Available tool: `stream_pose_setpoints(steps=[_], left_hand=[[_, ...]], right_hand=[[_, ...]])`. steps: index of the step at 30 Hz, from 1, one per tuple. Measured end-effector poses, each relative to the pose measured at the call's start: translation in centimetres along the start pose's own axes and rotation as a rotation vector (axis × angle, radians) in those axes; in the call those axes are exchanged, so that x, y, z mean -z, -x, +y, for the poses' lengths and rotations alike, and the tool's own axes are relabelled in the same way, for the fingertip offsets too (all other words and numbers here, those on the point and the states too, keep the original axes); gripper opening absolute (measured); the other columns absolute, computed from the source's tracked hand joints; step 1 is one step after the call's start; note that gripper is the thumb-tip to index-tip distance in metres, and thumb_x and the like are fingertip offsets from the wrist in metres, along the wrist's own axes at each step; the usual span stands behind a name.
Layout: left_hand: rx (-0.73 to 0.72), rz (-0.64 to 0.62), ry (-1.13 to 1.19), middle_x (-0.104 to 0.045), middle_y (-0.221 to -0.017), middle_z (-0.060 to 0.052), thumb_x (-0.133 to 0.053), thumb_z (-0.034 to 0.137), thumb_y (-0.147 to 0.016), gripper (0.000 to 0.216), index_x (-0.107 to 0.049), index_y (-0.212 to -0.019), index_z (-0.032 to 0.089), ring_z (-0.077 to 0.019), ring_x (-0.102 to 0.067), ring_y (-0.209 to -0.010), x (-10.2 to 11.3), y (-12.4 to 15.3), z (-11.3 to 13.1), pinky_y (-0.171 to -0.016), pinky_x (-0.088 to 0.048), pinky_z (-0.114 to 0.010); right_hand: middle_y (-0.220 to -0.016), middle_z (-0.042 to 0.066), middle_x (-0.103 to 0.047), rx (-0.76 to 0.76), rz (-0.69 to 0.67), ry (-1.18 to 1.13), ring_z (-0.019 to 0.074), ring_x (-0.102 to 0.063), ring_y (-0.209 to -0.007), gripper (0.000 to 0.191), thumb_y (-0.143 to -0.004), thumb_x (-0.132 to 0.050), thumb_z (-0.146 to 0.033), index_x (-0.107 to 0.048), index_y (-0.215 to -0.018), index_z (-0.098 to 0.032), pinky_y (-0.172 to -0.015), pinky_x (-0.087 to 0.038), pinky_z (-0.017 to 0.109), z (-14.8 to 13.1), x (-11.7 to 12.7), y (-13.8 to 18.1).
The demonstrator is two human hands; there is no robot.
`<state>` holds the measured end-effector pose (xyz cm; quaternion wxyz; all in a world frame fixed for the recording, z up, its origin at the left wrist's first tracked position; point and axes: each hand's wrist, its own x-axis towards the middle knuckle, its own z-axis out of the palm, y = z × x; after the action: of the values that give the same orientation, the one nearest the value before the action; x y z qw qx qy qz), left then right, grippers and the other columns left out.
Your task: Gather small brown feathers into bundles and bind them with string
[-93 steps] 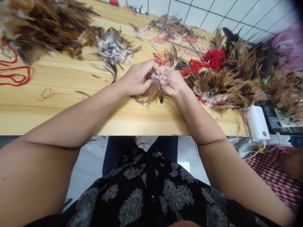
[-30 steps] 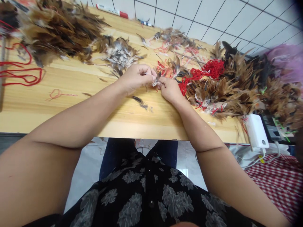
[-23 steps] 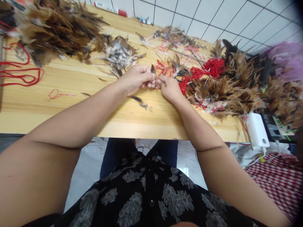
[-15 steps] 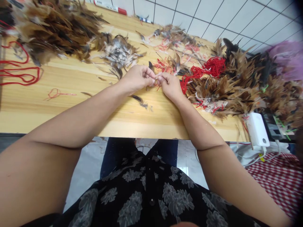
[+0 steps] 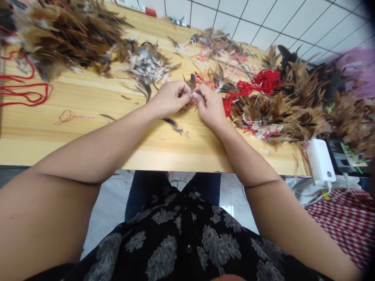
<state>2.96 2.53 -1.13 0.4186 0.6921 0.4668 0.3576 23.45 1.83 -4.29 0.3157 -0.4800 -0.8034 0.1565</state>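
My left hand (image 5: 175, 96) and my right hand (image 5: 209, 104) meet above the middle of the wooden table (image 5: 123, 134), fingertips nearly touching. A dark feather (image 5: 192, 80) stands up just behind the fingertips, its base between the pinched fingers of my left hand. The thumb and forefinger of my right hand are also pinched together beside it; what lies in that pinch is too small to make out. Just beyond my right hand are a small brown feather bunch (image 5: 219, 78) and short red strings (image 5: 204, 79).
Large brown feather heaps lie at the left (image 5: 73, 37) and right (image 5: 275, 113), with a grey-white feather clump (image 5: 148, 64) between. A red yarn tangle (image 5: 266, 80), red cord (image 5: 29, 93), a white power bank (image 5: 321, 160) and a red-capped marker (image 5: 136, 7) are also there.
Both hands have shifted only slightly, still pinched together. The dark feather behind the fingertips now shows taller and more upright.
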Motion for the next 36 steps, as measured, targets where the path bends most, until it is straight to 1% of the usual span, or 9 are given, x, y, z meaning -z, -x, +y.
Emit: stream_pose_setpoints(steps=[4, 10, 14, 16, 18, 22, 27, 31, 36], left_hand=[[0.125, -0.072, 0.249, -0.073, -0.073, -0.001, -0.085, 0.009, -0.102, 0.027, -0.066, -0.089, 0.021, -0.0162, -0.072, -0.068, -0.1, -0.2, 0.0, -0.069, -0.055, -0.024], [0.183, -0.101, 0.418, -0.077, -0.075, 0.001, -0.077, -0.007, -0.099, 0.026, -0.071, -0.098, 0.018, -0.0134, -0.073, -0.065, 0.2, -0.3, 0.4, -0.068, -0.055, -0.022], [0.180, -0.138, 0.476, -0.080, -0.076, -0.005, -0.066, -0.013, -0.105, 0.032, -0.074, -0.088, 0.013, -0.0122, -0.072, -0.063, 0.1, 0.0, 1.1, -0.064, -0.051, -0.023], [0.189, -0.146, 0.502, -0.080, -0.074, -0.006, -0.063, -0.014, -0.107, 0.038, -0.074, -0.082, 0.012, -0.0114, -0.070, -0.061, 0.0, 0.1, 1.4, -0.062, -0.050, -0.023], [0.192, -0.157, 0.525, -0.078, -0.071, -0.005, -0.063, -0.015, -0.107, 0.040, -0.075, -0.080, 0.012, -0.0103, -0.068, -0.058, 0.0, 0.1, 1.3, -0.060, -0.049, -0.021], [0.144, -0.195, 0.541, -0.077, -0.069, -0.004, -0.075, -0.013, -0.101, 0.033, -0.079, -0.080, 0.013, -0.0100, -0.069, -0.060, 0.1, -0.1, 0.2, -0.062, -0.051, -0.019], [0.127, -0.225, 0.520, -0.080, -0.076, -0.005, -0.102, 0.001, -0.091, 0.023, -0.083, -0.083, 0.013, -0.0131, -0.073, -0.064, 0.3, -0.6, -1.5, -0.070, -0.057, -0.025], [0.139, -0.218, 0.525, -0.079, -0.076, -0.006, -0.104, 0.002, -0.091, 0.025, -0.083, -0.083, 0.013, -0.0136, -0.073, -0.064, 0.3, -0.6, -1.5, -0.073, -0.059, -0.027], [0.145, -0.183, 0.564, -0.079, -0.075, -0.004, -0.103, -0.004, -0.087, 0.029, -0.081, -0.084, 0.014, -0.0145, -0.076, -0.064, 0.2, -0.5, -1.2, -0.076, -0.063, -0.029]], right_hand=[[-0.110, 0.005, -0.080, -0.047, 0.047, -0.013, 0.0254, -0.079, -0.109, 0.044, -0.125, -0.049, -0.060, -0.073, -0.129, -0.023, -0.116, -0.066, 0.049, 1.8, -0.2, -0.5], [-0.105, 0.006, -0.081, -0.109, 0.091, -0.223, 0.0236, -0.077, -0.104, 0.060, -0.117, -0.056, -0.079, -0.077, -0.113, -0.023, -0.105, -0.069, 0.045, 3.2, -0.5, -1.0], [-0.100, 0.006, -0.080, -0.185, 0.126, -0.420, 0.0186, -0.074, -0.087, 0.072, -0.109, -0.058, -0.092, -0.077, -0.110, -0.023, -0.083, -0.068, 0.035, 3.6, -0.4, -1.1], [-0.097, 0.004, -0.078, -0.211, 0.132, -0.473, 0.0142, -0.068, -0.074, 0.075, -0.106, -0.058, -0.096, -0.076, -0.111, -0.023, -0.070, -0.062, 0.030, 3.7, -0.3, -1.1], [-0.098, 0.003, -0.077, -0.217, 0.132, -0.498, 0.0107, -0.062, -0.068, 0.077, -0.105, -0.058, -0.098, -0.076, -0.113, -0.023, -0.064, -0.056, 0.027, 3.7, -0.3, -1.1], [-0.102, 0.004, -0.079, -0.203, 0.075, -0.514, 0.0111, -0.062, -0.071, 0.076, -0.103, -0.064, -0.097, -0.076, -0.111, -0.023, -0.064, -0.055, 0.026, 3.0, -0.4, -1.1], [-0.099, 0.005, -0.082, -0.198, -0.037, -0.512, 0.0154, -0.069, -0.080, 0.071, -0.098, -0.077, -0.094, -0.076, -0.106, -0.023, -0.067, -0.059, 0.027, 2.5, -0.7, -1.2], [-0.102, 0.006, -0.085, -0.220, -0.073, -0.505, 0.0153, -0.071, -0.081, 0.070, -0.097, -0.080, -0.091, -0.078, -0.108, -0.022, -0.067, -0.061, 0.027, 2.5, -0.4, -1.3], [-0.109, 0.010, -0.088, -0.242, -0.057, -0.499, 0.0196, -0.079, -0.095, 0.066, -0.097, -0.085, -0.084, -0.082, -0.112, -0.020, -0.079, -0.068, 0.030, 2.0, -0.1, -1.2]])
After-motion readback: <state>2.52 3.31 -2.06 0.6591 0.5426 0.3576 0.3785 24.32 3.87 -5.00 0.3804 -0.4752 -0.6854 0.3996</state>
